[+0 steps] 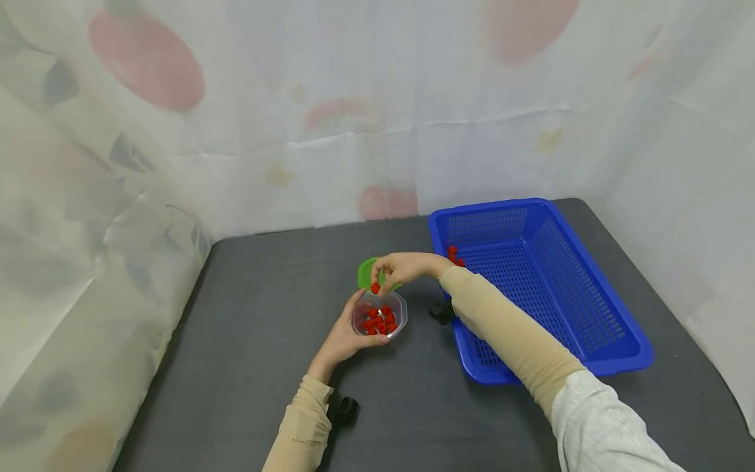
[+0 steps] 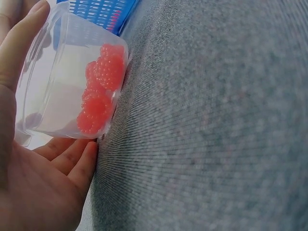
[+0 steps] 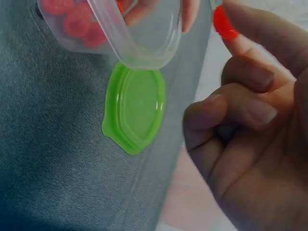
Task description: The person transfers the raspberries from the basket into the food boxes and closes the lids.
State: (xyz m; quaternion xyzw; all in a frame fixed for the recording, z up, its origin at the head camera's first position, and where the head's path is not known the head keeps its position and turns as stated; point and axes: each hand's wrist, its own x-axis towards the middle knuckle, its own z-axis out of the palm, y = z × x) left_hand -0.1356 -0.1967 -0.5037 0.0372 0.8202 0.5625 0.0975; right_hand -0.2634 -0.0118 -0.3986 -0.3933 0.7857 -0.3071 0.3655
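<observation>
My left hand holds a clear plastic container that stands on the grey table, thumb at the near side and fingers round the far side. Several red raspberries lie in its bottom; the left wrist view shows them through the wall. Just above the container's far rim, my right hand pinches one raspberry between thumb and index finger. A green lid lies flat on the table behind the container, partly hidden by the right hand in the head view.
A blue plastic basket stands on the right of the grey table, under the right forearm. A few raspberries sit in its far left corner, partly covered by the arm. A patterned white curtain hangs behind and at both sides.
</observation>
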